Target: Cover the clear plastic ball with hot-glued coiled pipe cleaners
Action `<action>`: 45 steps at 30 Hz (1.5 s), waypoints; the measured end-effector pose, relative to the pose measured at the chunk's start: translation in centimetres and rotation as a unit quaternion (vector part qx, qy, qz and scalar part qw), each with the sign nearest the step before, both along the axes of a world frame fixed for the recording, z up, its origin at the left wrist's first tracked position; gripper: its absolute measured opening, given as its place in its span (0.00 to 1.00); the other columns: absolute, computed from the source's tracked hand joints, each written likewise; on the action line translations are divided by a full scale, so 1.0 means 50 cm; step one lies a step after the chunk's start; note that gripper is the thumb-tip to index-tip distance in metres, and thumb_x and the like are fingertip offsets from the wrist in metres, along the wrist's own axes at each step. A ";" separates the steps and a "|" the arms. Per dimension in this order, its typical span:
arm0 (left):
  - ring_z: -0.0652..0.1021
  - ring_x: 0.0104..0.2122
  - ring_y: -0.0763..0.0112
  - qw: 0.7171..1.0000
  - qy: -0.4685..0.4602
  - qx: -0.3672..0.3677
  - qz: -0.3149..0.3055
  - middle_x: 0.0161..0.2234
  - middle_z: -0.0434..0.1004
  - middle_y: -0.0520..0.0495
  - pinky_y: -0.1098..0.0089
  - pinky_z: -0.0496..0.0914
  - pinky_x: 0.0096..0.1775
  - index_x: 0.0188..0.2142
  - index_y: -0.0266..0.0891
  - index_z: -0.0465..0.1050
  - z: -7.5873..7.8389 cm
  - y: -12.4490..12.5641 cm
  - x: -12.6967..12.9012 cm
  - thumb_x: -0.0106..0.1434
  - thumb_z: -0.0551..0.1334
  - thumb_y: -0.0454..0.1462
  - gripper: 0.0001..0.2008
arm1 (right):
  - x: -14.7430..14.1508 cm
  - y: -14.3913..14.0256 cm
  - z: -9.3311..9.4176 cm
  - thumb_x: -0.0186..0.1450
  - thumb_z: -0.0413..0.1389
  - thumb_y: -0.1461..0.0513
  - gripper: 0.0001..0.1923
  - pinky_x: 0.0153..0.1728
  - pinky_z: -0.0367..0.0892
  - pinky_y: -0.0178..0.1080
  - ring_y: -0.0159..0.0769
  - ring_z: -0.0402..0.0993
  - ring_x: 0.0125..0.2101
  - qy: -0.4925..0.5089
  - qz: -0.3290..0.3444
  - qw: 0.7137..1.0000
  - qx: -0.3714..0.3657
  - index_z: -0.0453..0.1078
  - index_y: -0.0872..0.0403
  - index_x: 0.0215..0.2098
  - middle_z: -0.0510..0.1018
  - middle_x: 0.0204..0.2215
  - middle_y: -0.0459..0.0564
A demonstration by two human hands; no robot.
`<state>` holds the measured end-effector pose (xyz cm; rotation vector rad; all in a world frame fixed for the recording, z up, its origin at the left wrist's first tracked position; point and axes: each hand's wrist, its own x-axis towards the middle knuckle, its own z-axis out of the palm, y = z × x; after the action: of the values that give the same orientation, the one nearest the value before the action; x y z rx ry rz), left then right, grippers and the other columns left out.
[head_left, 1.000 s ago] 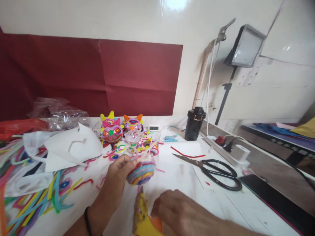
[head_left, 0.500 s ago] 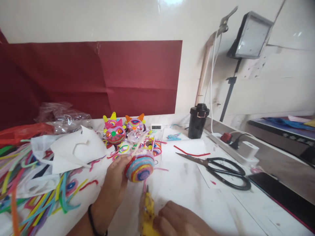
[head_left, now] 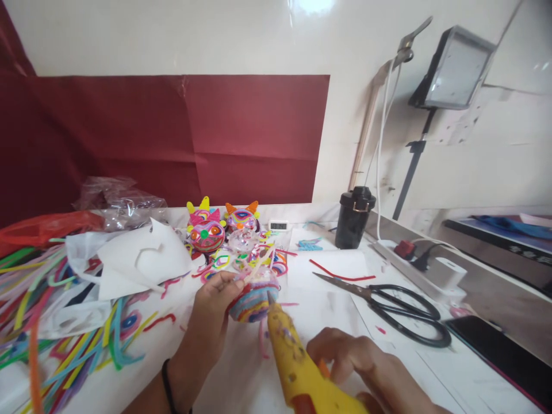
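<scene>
My left hand (head_left: 218, 302), a dark band at its wrist, grips a round ball (head_left: 254, 302) wrapped in bands of coloured fuzzy strips. The ball's upper side shows clear plastic. My right hand (head_left: 357, 359) is closed on a yellow hot glue gun (head_left: 291, 356), fingers by its orange trigger. The gun's nozzle points up at the ball's right side; whether it touches cannot be told. Behind the ball stand a decorated ball with a green nose (head_left: 207, 234) and another with orange ears (head_left: 241, 216).
Large black-handled scissors (head_left: 388, 305) and a red strip (head_left: 340, 273) lie right of centre. Farther right are a black phone (head_left: 504, 362) and a power strip (head_left: 418, 273). A black bottle (head_left: 354, 221) stands behind. Coloured pipe cleaners (head_left: 73, 356) and cut white paper (head_left: 142, 261) cover the left.
The glue gun has come up and forward, and its nozzle is now at the ball instead of below it. My left hand still holds the ball, which has tipped a little.
</scene>
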<state>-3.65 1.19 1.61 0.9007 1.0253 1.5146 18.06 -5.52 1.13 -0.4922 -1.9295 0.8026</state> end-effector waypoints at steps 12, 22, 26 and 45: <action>0.71 0.19 0.76 0.999 0.013 -0.002 -0.035 0.18 0.75 0.55 0.76 0.64 0.23 0.25 0.38 0.70 -0.013 -0.013 0.008 0.47 0.70 0.34 0.09 | 0.002 0.042 -0.062 0.65 0.57 0.53 0.12 0.33 0.71 0.36 0.40 0.76 0.36 0.074 0.063 0.995 0.038 0.61 0.49 0.41 0.76 0.37 0.54; 0.69 0.22 0.75 0.997 0.053 0.024 -0.057 0.20 0.71 0.56 0.74 0.64 0.26 0.24 0.39 0.70 -0.024 -0.018 0.006 0.51 0.69 0.36 0.08 | 0.009 0.038 -0.084 0.61 0.61 0.55 0.15 0.33 0.70 0.36 0.39 0.75 0.35 0.083 0.081 0.993 -0.024 0.60 0.49 0.38 0.76 0.38 0.54; 0.68 0.22 0.75 0.996 0.064 0.028 -0.053 0.20 0.69 0.57 0.75 0.63 0.27 0.24 0.39 0.69 -0.030 -0.017 0.002 0.51 0.69 0.36 0.09 | 0.007 0.037 -0.094 0.63 0.59 0.54 0.13 0.35 0.69 0.38 0.41 0.75 0.37 0.107 0.102 0.989 -0.027 0.60 0.49 0.39 0.76 0.39 0.55; 0.68 0.19 0.77 0.995 0.079 0.024 -0.050 0.17 0.71 0.56 0.77 0.61 0.22 0.23 0.38 0.71 -0.019 -0.007 -0.007 0.47 0.70 0.36 0.08 | 0.001 0.004 -0.040 0.63 0.58 0.56 0.13 0.34 0.69 0.39 0.42 0.75 0.37 0.109 0.065 0.980 -0.151 0.56 0.48 0.36 0.74 0.39 0.55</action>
<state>-3.98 0.81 0.65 1.1026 1.0449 1.4068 18.10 -5.33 -0.88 -0.4404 -1.6574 1.1948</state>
